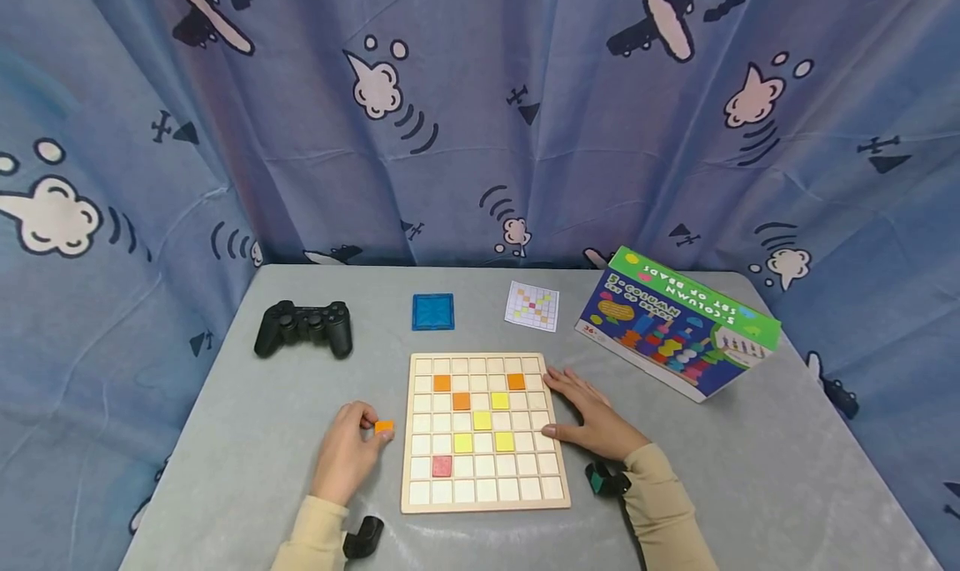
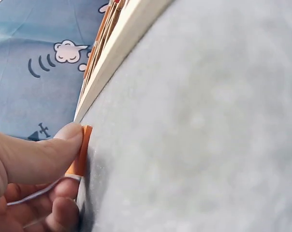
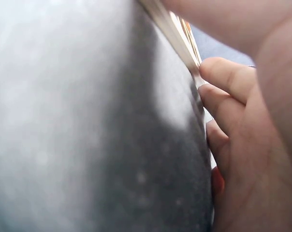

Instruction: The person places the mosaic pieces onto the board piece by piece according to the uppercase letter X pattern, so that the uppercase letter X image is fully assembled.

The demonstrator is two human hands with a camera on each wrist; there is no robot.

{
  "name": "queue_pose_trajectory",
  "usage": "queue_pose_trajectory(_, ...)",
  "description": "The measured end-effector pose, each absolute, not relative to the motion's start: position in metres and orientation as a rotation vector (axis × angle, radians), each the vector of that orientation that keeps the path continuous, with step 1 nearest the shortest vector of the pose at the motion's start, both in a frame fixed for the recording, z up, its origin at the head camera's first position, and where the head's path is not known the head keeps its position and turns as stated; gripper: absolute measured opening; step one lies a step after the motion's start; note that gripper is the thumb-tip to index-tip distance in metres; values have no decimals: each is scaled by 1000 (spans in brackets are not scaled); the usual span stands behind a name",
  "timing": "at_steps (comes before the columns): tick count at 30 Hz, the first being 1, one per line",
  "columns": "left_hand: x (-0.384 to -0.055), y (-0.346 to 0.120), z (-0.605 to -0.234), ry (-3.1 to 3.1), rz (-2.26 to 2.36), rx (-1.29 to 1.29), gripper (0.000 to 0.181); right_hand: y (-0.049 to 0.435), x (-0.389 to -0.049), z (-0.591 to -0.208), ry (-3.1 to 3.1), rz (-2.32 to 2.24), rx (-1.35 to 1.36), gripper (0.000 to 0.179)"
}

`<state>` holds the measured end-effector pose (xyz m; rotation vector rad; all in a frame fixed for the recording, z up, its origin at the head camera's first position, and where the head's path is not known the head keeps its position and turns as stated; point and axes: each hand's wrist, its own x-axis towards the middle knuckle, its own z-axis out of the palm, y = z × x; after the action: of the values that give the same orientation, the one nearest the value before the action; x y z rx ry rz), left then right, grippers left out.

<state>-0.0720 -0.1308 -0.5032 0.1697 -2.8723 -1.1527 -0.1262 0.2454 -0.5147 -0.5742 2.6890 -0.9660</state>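
Note:
A wooden grid board (image 1: pixel 486 506) lies flat on the grey table, its white squares framed by thin strips. Just left of it, my left hand (image 1: pixel 349 454) pinches a small orange tile (image 1: pixel 384 427) between thumb and fingers. The left wrist view shows this tile (image 2: pixel 81 154) upright on edge, close over the table. My right hand (image 1: pixel 592 417) rests at the board's right edge, fingers extended, thumb and fingertips on the rim. On the board are three orange tiles (image 1: pixel 442 383), several yellow tiles (image 1: pixel 482 421) and a red tile (image 1: pixel 442 466).
Behind the board lie a blue square tray (image 1: pixel 432 312) and a pattern card (image 1: pixel 532 306) with coloured squares. A black game controller (image 1: pixel 303 328) sits at the back left. At the back right stands a colourful toy box (image 1: pixel 678 325). A patterned curtain (image 1: pixel 450 162) hangs behind the table.

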Motion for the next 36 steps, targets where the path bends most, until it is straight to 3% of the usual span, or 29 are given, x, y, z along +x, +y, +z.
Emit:
queue_pose_trajectory(15, -72, -118, -480, -2879, -1336, 52, 10, 246, -126, -517, 2692, -964, -572, 83)
queue_pose_trajectory(24, -75, -66, -453, -2886, -1482, -263, 6, 246, -127, -517, 2687, -970, -591, 83)
queue_pose_trajectory(36, -80, 5, -477, -2943, -1339, -614, 8, 247, -127, -517, 2706, -972, -606, 81)
